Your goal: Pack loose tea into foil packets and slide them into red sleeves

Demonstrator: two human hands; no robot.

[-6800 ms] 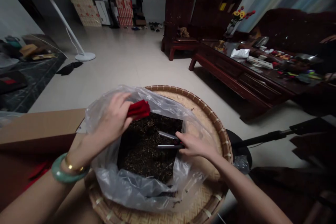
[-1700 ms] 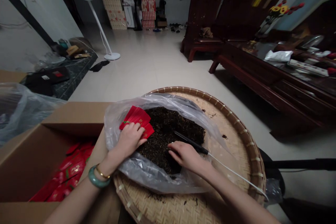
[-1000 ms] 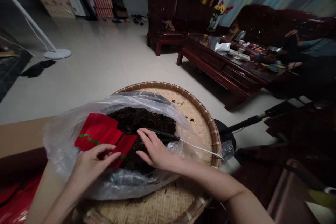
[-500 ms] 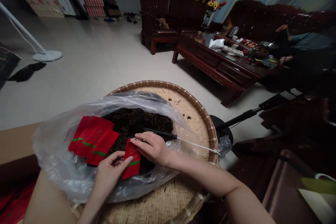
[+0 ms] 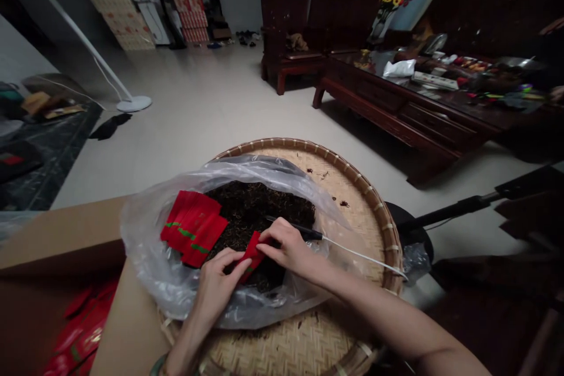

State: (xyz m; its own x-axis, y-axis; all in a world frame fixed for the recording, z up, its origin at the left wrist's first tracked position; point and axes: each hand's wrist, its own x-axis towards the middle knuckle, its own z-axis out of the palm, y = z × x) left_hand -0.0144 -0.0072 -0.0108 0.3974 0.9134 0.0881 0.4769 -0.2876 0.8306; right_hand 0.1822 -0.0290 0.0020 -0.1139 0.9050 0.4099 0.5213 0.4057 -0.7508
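A small red packet (image 5: 252,252) with a green stripe is tilted between my hands over dark dried leaves (image 5: 259,197), which look like tea. My left hand (image 5: 218,282) pinches its lower left side with thumb and fingers. Thumb and fingertips of my right hand (image 5: 293,249) close on its upper end. Beside my left hand, a fanned stack of red packets (image 5: 194,226) lies on the leaves in a clear plastic bag (image 5: 143,252). Behind my right hand, a slim black tool (image 5: 312,234) with a white cord rests on the leaves, partly hidden.
The bag sits on a round woven bamboo tray (image 5: 359,200) with a raised rim. An open cardboard box (image 5: 66,229) at left holds more red packets (image 5: 88,323). A black stand (image 5: 453,211) is at right. Beyond are a low wooden table (image 5: 374,94) and a white fan (image 5: 134,104).
My view has swung left, showing more of the box. The packet has tilted and shows less of its front, and my right fingers have shifted to pinch its upper end.
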